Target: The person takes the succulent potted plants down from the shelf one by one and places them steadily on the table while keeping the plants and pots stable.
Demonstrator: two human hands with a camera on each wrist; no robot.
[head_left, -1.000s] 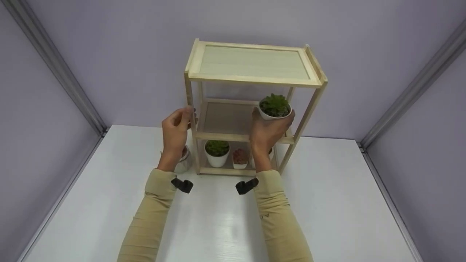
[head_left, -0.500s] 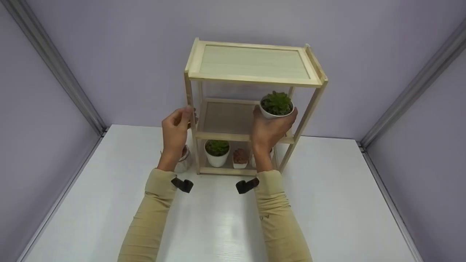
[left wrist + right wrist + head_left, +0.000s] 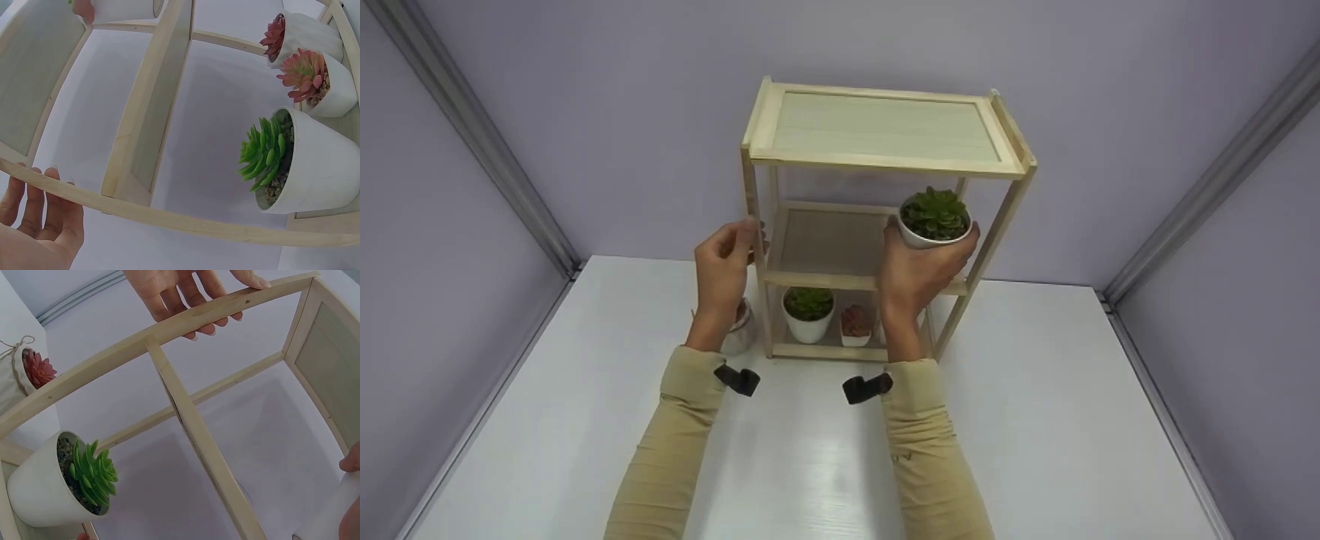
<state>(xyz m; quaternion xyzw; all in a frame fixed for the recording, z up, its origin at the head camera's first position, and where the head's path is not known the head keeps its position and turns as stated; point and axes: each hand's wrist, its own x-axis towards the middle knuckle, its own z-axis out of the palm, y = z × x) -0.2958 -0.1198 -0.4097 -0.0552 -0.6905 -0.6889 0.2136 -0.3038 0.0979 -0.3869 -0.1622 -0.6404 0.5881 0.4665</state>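
Note:
A potted green succulent [image 3: 936,217] in a white pot is held in my right hand [image 3: 915,274], fingers and thumb around the pot's sides. It stands over the right part of the middle tier of a pale wooden shelf rack [image 3: 877,162], below the top board. My left hand [image 3: 724,266] grips the rack's front left post; its fingers [image 3: 191,295] wrap around the wood in the right wrist view. On the bottom tier stand another green succulent [image 3: 264,152] and a small pink succulent [image 3: 306,76]. Beside them is a red succulent [image 3: 274,38], largely hidden by my right arm in the head view.
A white pot tied with twine [image 3: 16,379], bearing a red succulent, stands on the white table [image 3: 825,450] left of the rack, partly behind my left wrist. Pale walls with metal corner rails [image 3: 502,157] enclose the table at the back and sides.
My right hand and the potted succulent have shifted slightly right. The left hand keeps its grip on the post, and the rack stays in place.

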